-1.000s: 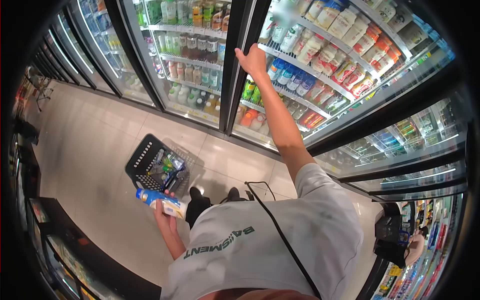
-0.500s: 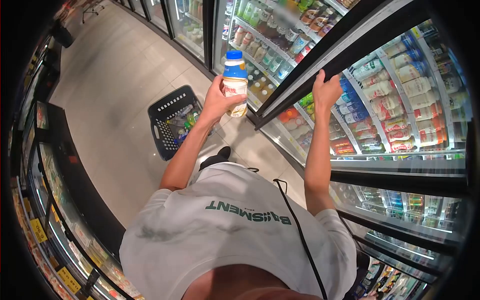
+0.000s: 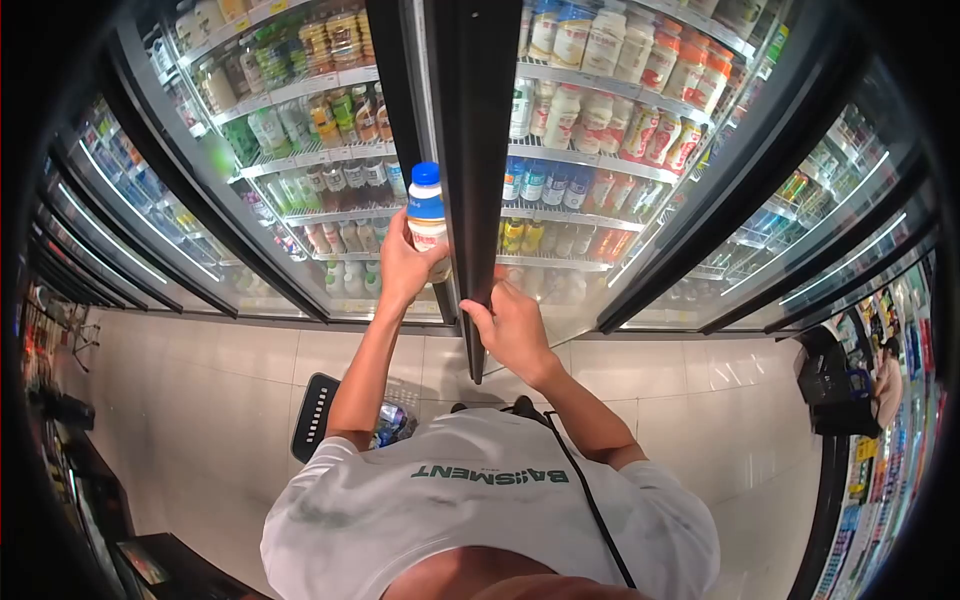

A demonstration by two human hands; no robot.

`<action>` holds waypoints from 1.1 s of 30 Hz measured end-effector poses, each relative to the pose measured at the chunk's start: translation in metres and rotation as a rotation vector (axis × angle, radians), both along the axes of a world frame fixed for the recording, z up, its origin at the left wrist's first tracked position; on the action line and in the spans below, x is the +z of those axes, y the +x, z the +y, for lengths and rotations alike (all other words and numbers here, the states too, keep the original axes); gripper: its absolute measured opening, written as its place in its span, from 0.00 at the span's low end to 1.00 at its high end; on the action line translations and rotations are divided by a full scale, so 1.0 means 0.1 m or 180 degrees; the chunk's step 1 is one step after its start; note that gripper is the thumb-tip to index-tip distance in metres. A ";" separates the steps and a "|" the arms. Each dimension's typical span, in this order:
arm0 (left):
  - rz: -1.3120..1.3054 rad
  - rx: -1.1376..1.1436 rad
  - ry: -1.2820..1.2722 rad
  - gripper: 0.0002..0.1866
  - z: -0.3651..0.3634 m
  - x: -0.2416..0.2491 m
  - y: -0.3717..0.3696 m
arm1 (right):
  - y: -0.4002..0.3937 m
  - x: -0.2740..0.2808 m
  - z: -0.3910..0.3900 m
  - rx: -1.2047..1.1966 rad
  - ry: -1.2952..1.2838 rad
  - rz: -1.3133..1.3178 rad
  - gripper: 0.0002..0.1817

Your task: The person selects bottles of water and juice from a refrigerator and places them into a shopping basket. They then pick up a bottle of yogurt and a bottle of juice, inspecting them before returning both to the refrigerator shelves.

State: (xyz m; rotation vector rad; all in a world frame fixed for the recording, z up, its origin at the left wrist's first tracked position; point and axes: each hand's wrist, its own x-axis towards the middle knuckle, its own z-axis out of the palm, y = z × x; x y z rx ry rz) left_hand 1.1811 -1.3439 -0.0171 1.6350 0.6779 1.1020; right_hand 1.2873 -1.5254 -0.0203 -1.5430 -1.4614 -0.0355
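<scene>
A plastic drink bottle with a blue cap, a blue band and a white label stands upright in my left hand, whose fingers are wrapped around it. Close to its right rises the black-framed glass door of a drinks fridge, standing partly open. My right hand grips the edge of that door low down, thumb on the near side and the other fingers partly hidden. Behind both hands, rows of bottles fill the fridge shelves.
A black shopping basket with bottles in it sits on the tiled floor at left, partly covered by my arm. More fridge doors line both sides. A person is far right, near a dark cart.
My view has swung right to face the fridge. The door is nearer to closed, and my right hand has moved lower on its edge. My left hand keeps the bottle, now close beside the door.
</scene>
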 end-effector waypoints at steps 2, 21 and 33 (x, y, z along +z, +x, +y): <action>0.0031 -0.0052 0.0388 0.36 -0.05 0.38 0.28 | 0.00 0.08 -0.13 0.0101 -0.0188 0.0086 0.14; -0.1040 0.0284 0.2067 0.45 1.85 1.79 3.32 | 0.18 0.10 -0.53 0.0684 -0.0272 0.0281 0.17; -0.0356 0.0796 0.1784 0.47 2.26 1.64 3.76 | 0.22 0.12 -0.32 0.0677 -0.0029 0.0228 0.17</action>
